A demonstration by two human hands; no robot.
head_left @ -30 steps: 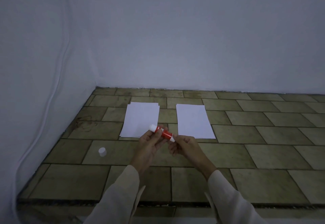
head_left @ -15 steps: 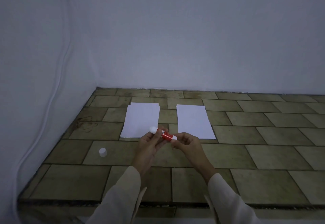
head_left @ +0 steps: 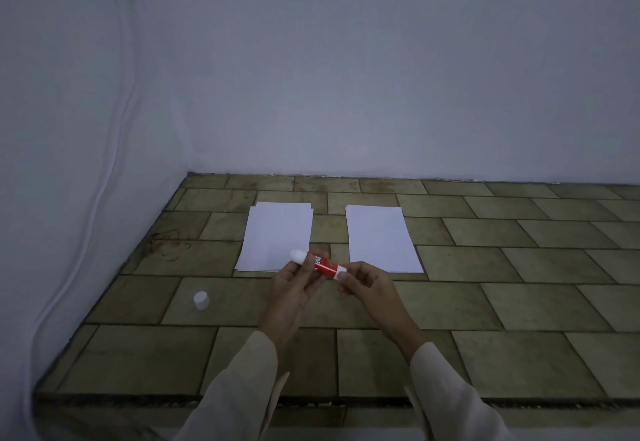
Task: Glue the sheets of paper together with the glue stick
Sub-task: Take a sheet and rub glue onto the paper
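head view: tiled surface in a wall corner, dim light
glue stick (head_left: 318,262): red body, white ends, held in the air between both hands, lying roughly level, tilted a bit down to the right; uncapped white tip points left
left hand (head_left: 293,288): fingers (head_left: 309,266) clamped round the red body near the tip end, palm side up
right hand (head_left: 367,284): thumb and fingertips (head_left: 343,276) pinched on the white base end of the stick
cap (head_left: 201,300): small, white, stands on the tiles well left of the hands, apart from everything
left paper stack (head_left: 277,234): several white sheets, edges slightly offset, flat on the tiles just behind the left hand; near edge partly hidden by the stick tip and fingers
right sheet (head_left: 381,238): white, flat, beside the stack with a tile gap between them; whether one sheet or more, cannot tell
sleeves (head_left: 239,385): cream, long, both forearms covered to the wrists
tiled surface (head_left: 519,284): olive-brown rectangular tiles, dark stain near the left wall
cable (head_left: 114,149): white, runs down the left wall from a fixture at the top
walls (head_left: 381,76): plain pale grey
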